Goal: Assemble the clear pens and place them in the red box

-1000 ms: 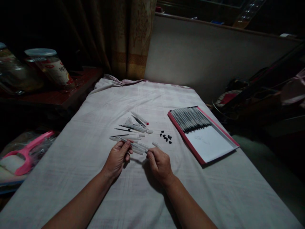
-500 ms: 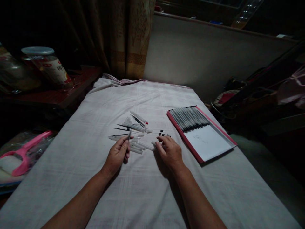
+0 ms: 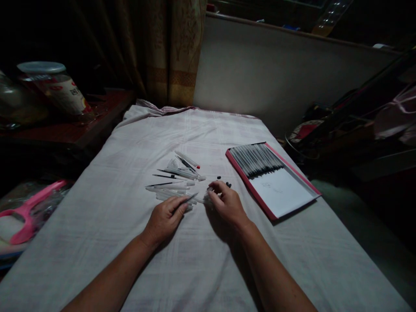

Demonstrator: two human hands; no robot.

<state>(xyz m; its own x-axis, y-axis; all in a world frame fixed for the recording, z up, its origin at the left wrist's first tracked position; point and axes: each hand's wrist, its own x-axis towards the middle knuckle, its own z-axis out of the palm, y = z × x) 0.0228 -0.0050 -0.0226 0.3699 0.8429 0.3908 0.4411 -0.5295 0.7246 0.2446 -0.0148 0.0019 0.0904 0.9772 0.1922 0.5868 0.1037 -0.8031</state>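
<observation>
My left hand point(image 3: 165, 216) is closed on a slim pen point(image 3: 192, 197), whose narrow end points up and to the right. Opposite it, my right hand point(image 3: 227, 203) has thumb and fingers curled together in a pinch; whatever is at the fingertips is too small and dim to name. Just beyond those fingers lie several small black pen plugs point(image 3: 228, 185). Clear pen barrels point(image 3: 183, 173) and dark refills point(image 3: 164, 176) are scattered on the cloth in front of my left hand. One barrel there has a red end point(image 3: 198, 167).
A pink-edged open box point(image 3: 289, 199) holds a row of pens point(image 3: 256, 158) on the right. Pale checked cloth point(image 3: 182, 268) covers the table. At left are a lidded jar point(image 3: 61, 91) on a dark red surface and a pink-handled item point(image 3: 29, 212).
My left hand has shifted right, and its pen has swung from nearly upright to slanting rightward. My right hand's fingers have drawn closer together. The view has shifted slightly.
</observation>
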